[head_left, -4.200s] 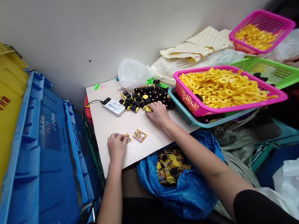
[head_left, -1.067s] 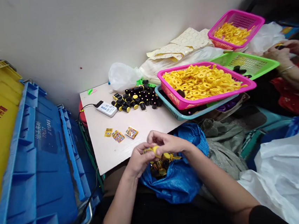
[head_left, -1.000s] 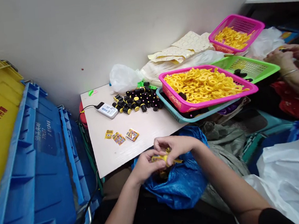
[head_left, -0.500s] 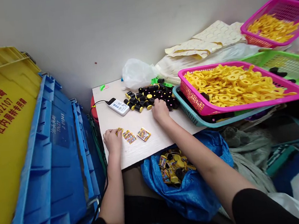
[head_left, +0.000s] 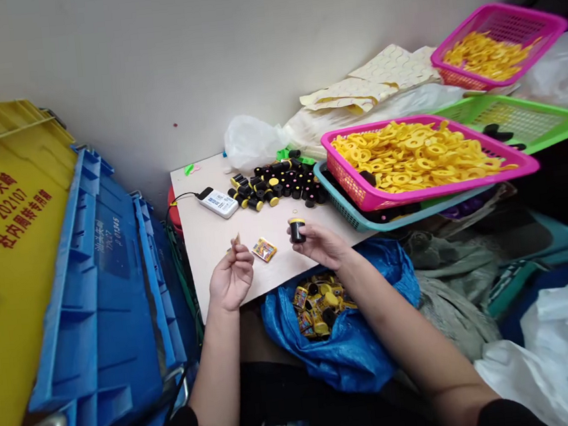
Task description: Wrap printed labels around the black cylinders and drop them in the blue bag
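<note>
My left hand [head_left: 231, 276] is raised over the table's front left part, its fingers pinching a small sticker [head_left: 237, 239] seen nearly edge-on. To its right, my right hand [head_left: 321, 241] holds a small black canister [head_left: 296, 230] with a yellow rim upright between thumb and fingers. A printed yellow sticker stack [head_left: 265, 249] lies on the white table [head_left: 202, 254] between the two hands. Behind them is a heap of black canisters [head_left: 288, 180], several with yellow ends. The far side of the sticker in my left hand is hidden.
A white device [head_left: 217, 202] with a cable lies left of the heap. At right, a pink basket [head_left: 363, 195] of yellow rings rests on a teal basket [head_left: 380, 222]. Below the table edge hangs a blue bag [head_left: 348, 354] of labelled canisters. Blue crates [head_left: 110, 290] stand at left.
My right hand has drawn back from the heap towards me with a black canister. My left hand has lifted off the table with a sticker. The view has shifted slightly.
</note>
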Motion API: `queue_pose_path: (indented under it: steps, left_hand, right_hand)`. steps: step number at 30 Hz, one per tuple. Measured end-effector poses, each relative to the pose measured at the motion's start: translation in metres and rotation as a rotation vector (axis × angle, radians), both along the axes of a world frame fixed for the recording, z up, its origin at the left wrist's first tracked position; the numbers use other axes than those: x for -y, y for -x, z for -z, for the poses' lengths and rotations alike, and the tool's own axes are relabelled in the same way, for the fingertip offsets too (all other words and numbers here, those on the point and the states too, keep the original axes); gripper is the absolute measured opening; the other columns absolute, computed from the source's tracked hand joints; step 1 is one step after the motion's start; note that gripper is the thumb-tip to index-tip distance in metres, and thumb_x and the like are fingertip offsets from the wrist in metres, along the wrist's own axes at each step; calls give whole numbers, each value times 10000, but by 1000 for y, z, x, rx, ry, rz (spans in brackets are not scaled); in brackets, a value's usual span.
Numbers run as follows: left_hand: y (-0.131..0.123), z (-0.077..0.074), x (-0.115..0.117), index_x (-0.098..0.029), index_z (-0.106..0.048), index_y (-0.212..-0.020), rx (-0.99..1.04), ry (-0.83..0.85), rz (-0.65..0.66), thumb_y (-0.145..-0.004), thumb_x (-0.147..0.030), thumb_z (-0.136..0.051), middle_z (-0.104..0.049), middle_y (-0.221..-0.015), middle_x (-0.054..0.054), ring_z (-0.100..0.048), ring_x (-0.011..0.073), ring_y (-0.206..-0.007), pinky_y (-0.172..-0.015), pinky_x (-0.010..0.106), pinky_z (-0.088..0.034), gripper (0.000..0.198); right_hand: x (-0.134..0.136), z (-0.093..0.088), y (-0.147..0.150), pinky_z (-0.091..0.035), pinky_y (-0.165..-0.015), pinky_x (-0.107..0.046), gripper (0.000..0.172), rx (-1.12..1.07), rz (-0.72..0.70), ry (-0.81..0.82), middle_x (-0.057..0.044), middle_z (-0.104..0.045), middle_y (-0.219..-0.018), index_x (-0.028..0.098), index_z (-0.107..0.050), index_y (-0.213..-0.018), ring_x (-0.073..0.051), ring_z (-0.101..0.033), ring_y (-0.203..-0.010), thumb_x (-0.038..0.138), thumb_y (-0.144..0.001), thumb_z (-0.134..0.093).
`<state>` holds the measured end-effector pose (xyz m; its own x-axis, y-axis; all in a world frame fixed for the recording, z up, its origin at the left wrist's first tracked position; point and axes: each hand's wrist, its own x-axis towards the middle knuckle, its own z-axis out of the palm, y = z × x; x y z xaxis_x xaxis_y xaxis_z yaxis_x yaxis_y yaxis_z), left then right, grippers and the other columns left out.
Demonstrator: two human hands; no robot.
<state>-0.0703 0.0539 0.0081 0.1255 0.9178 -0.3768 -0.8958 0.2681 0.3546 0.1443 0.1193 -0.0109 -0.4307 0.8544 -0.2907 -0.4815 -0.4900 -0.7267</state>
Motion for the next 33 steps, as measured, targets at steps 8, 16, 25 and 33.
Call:
queue_pose_path:
  steps: [8, 16, 25, 33]
  left_hand:
    - [-37, -18, 13, -164, -662, -910, -231, 64, -4, -838, 6, -433, -720, -803, 15, -669, 62, -692, -614, 119, -533, 294]
    - [-65, -23, 24, -157, -651, -852, -303, -99, -40, -717, -280, -758, -655, -762, -4, -577, 74, -622, -517, 165, -446, 212]
    - [-65, -23, 31, -222, -663, -1084, -573, -277, -118, -747, -498, -661, -689, -1029, 58, -617, 166, -913, -754, 269, -465, 435]
    - [-47, -23, 21, -165, -691, -972, -1077, -380, 179, -608, -310, -803, -629, -678, -1, -594, 121, -624, -579, 239, -482, 408]
  right_hand:
    - [43, -20, -21, -490, -677, -259, 436, -12, -35, -103, 21, -645, -860, 249, -579, -1010, -116, -586, -732, 180, -602, -714]
    - [59, -34, 2, -299, -491, -216, 324, 251, -29, -326, 47, -529, -540, 171, -639, -899, -84, -418, -501, 432, -711, -682]
    - [49, -41, 6, -310, -530, -218, 348, 387, -134, -511, 49, -507, -557, 171, -523, -629, -77, -410, -521, 474, -704, -677]
    - [34, -56, -21, -362, -611, -228, 303, 679, -373, -807, 17, -595, -645, 150, -657, -776, -105, -491, -612, 450, -781, -611]
